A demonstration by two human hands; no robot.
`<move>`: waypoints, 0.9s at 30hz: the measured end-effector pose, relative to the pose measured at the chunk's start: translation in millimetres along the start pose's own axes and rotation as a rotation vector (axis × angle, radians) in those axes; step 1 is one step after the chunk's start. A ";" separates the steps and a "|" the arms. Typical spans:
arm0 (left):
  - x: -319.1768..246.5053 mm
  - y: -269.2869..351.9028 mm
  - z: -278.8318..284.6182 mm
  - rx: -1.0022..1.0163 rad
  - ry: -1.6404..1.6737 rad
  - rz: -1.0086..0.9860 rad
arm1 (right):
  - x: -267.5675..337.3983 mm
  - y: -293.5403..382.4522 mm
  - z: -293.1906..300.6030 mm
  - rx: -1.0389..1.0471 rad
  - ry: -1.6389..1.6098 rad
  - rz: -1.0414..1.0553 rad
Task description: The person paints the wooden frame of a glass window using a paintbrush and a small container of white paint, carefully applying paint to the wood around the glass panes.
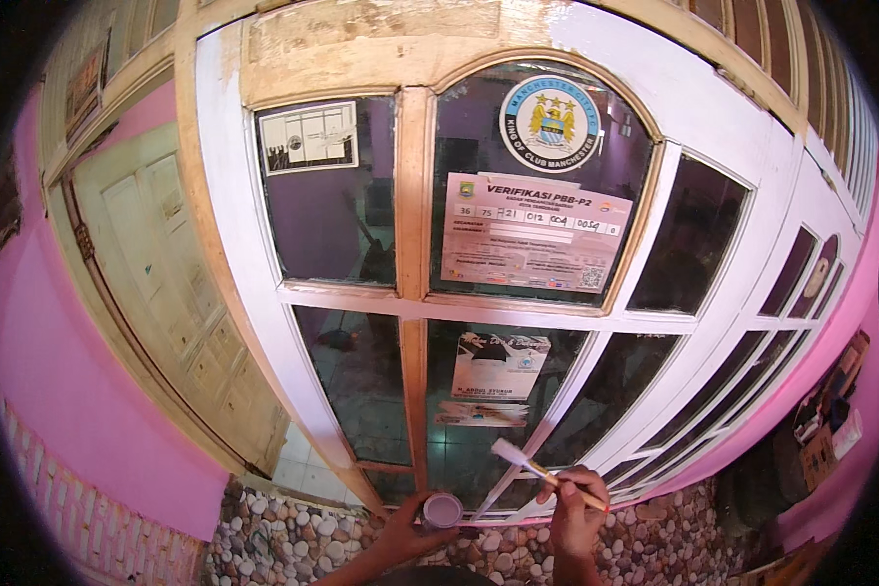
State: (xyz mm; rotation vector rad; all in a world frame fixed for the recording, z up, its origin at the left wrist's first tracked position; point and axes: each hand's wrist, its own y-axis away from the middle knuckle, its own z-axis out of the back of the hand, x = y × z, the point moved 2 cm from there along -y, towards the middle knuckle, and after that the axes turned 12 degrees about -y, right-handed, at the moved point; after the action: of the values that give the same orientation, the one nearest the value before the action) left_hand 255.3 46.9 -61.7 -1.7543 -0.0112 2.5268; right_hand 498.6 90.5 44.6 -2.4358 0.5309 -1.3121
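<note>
My left hand (409,529) is wrapped around a small cup of whitish paint (443,510), low in front of the window frame. To its right, my right hand (577,513) grips a paintbrush (546,477) by its wooden handle. The bristles are coated white and point up and left, in front of the lower glass; whether they touch anything I cannot tell. Before me stands a wooden window frame (483,311) with several panes. Its side rails and middle crossbar are white, while the upright mullion (413,198) and the arched moulding (641,242) show bare tan wood.
A round football-club sticker (550,123), a pink printed notice (535,233) and a poster (499,368) are on the glass. At the left a pale panelled door (183,256) stands ajar beside a pink wall (80,344). Pebble-patterned flooring (300,546) lies below; boxes (820,454) sit at right.
</note>
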 end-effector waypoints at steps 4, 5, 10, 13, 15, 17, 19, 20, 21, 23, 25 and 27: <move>-13.8 2.5 -3.8 -0.012 0.035 0.054 | -11.7 3.8 6.5 0.076 0.015 -0.074; -16.2 1.7 -6.0 -0.040 0.058 -0.006 | -12.9 3.8 7.1 0.087 0.012 -0.086; -14.7 6.5 -12.2 -0.100 0.006 0.008 | -24.2 8.5 17.0 0.125 0.041 -0.199; -22.5 8.8 -12.4 -0.137 -0.020 -0.018 | -24.2 9.5 15.1 0.141 0.015 -0.270; -27.7 9.7 -10.9 -0.162 -0.114 -0.037 | -25.1 10.9 11.6 0.138 0.003 -0.304; -29.1 9.5 -10.1 -0.173 -0.137 -0.062 | -26.1 13.4 9.5 0.130 0.032 -0.299; -26.9 7.7 -11.1 -0.177 -0.158 -0.087 | -24.6 15.3 9.3 0.158 0.059 -0.304; -22.7 3.9 -13.0 -0.166 -0.085 -0.072 | -23.4 16.5 8.6 0.185 0.088 -0.303; -18.5 0.8 -13.2 -0.154 -0.011 -0.058 | -21.6 16.9 7.2 0.181 0.090 -0.306; -10.1 -2.4 -7.8 -0.116 0.008 -0.055 | -17.5 17.7 1.3 0.169 0.082 -0.296; -10.3 -6.4 -2.9 -0.066 0.033 -0.065 | -14.3 17.8 -3.7 0.164 0.116 -0.250; -14.4 -6.9 5.9 -0.081 -0.028 -0.093 | -13.3 20.4 -8.4 0.153 0.135 -0.222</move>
State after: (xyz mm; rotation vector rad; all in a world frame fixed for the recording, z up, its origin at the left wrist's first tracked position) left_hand 255.1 53.1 -45.8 -1.7028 -0.1941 2.5184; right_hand 481.4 77.9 30.2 -2.3437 0.1866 -1.5521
